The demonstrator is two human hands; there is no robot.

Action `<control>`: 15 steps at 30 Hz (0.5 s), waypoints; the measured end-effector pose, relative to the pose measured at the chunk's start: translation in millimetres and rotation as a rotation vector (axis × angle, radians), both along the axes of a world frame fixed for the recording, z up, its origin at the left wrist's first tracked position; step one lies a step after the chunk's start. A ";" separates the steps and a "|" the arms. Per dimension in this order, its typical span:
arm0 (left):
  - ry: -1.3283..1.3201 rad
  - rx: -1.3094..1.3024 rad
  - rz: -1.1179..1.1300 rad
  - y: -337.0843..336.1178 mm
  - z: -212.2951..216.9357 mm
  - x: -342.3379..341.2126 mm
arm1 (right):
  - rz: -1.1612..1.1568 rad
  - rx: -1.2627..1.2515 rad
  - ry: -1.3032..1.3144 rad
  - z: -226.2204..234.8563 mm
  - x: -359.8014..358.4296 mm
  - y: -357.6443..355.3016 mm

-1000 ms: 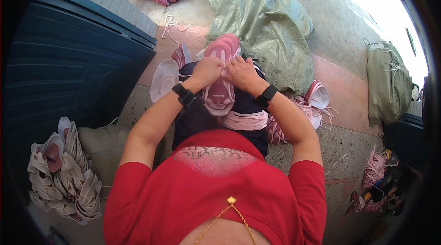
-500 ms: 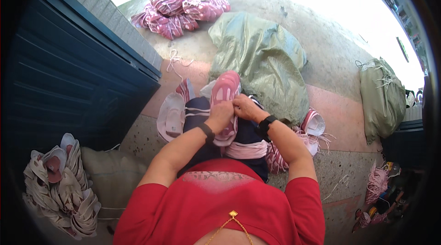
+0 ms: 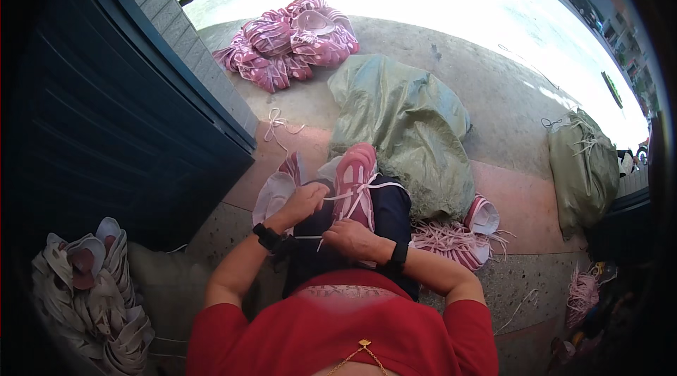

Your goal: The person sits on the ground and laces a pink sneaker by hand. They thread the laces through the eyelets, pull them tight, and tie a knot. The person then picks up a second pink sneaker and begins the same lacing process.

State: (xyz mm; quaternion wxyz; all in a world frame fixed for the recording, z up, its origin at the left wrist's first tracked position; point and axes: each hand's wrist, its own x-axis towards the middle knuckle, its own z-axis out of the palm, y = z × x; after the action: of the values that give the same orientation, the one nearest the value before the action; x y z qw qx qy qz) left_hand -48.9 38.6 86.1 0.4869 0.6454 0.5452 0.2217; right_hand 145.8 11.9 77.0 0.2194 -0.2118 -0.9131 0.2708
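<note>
A pink and white shoe upper (image 3: 355, 164) lies across my lap between my thighs, toe pointing away from me. White lace (image 3: 363, 189) crosses its front and runs over my right thigh. My left hand (image 3: 305, 203), left of the upper, is closed in a pinch on a stretch of this lace, which is drawn out sideways. Nearer to me, my right hand (image 3: 351, 239) is closed at the upper's rear part; a white lace end pokes out by its fingers. Another pale upper (image 3: 271, 196) rests beside my left knee.
A large green sack (image 3: 405, 122) lies just ahead. Pink uppers (image 3: 293, 41) are heaped beyond it, pale ones (image 3: 92, 291) at left. Pink laces (image 3: 451, 242) and an upper (image 3: 482, 214) lie at right. A dark blue door (image 3: 134, 115) stands at left, another full sack (image 3: 582, 171) at far right.
My hands were together at the middle of the upper. Now the left has moved left, drawing lace out, and the right has come down toward me. The view has tilted upward a little.
</note>
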 end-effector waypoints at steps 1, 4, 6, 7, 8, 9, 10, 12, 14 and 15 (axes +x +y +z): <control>-0.096 -0.104 0.110 -3.0 -2.4 -7.4 | 0.140 -0.133 -0.141 1.8 -6.3 4.3; -0.356 -0.265 0.273 -10.8 -14.5 -13.9 | -0.363 -0.148 -0.143 -7.9 -17.2 40.7; -0.341 -0.335 0.287 -15.7 -23.2 -11.9 | -0.321 -0.134 -0.344 -22.0 -8.1 64.9; -0.312 -0.392 0.300 -16.3 -27.2 -10.2 | -0.299 -0.107 -0.315 -30.6 -8.6 72.1; -0.319 -0.379 0.291 -15.8 -30.7 -9.0 | -0.294 -0.086 -0.323 -38.5 -7.5 78.1; -0.296 -0.391 0.300 -15.5 -34.6 -5.9 | -0.269 -0.092 -0.345 -45.5 -6.3 80.6; -0.274 -0.399 0.310 -13.9 -37.9 -3.1 | -0.296 -0.035 -0.353 -51.0 -6.7 79.7; -0.223 -0.357 0.302 -10.2 -44.9 3.2 | -0.319 0.036 -0.369 -57.5 -8.5 73.9; -0.169 -0.247 0.282 -8.2 -52.3 11.5 | -0.351 0.044 -0.391 -58.6 -9.7 69.0; -0.138 -0.161 0.266 -6.0 -56.3 15.6 | -0.372 0.054 -0.387 -58.1 -9.2 68.2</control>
State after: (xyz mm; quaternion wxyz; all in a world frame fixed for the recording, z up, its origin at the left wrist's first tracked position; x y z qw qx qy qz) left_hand -33.3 32.6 29.8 0.5396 0.5097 0.6070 0.2839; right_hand 136.6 80.1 18.9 0.0922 -0.4179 -0.8902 0.1560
